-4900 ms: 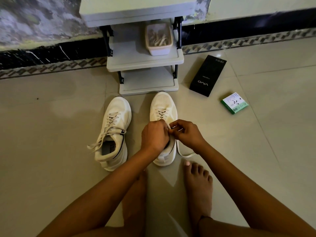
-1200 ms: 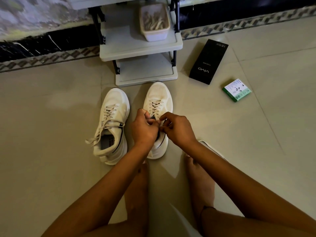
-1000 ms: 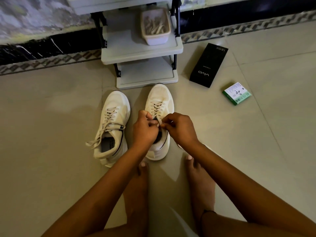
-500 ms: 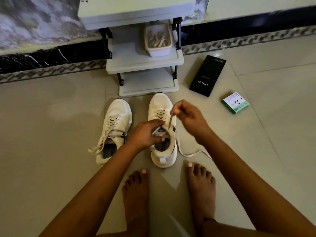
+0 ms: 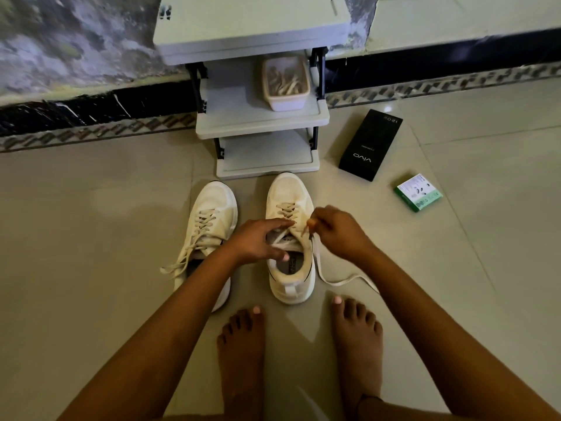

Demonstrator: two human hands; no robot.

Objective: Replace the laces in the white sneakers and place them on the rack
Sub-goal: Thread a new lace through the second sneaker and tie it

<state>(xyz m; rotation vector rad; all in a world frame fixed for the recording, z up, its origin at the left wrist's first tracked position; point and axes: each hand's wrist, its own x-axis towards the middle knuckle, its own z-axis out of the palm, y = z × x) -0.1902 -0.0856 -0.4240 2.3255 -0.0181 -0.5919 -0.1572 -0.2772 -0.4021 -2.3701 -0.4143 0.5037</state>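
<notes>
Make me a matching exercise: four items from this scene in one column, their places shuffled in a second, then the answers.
Items
1. black rectangular phone box
2. small green and white carton
3. pale plastic tub of laces
4. loose flat white lace end

Places
A. on the grey rack's middle shelf
B. on the floor, trailing right of the right sneaker
C. on the floor, just right of the rack
D. on the floor, farthest right

Pairs: 1-C, 2-D, 3-A, 4-B
</notes>
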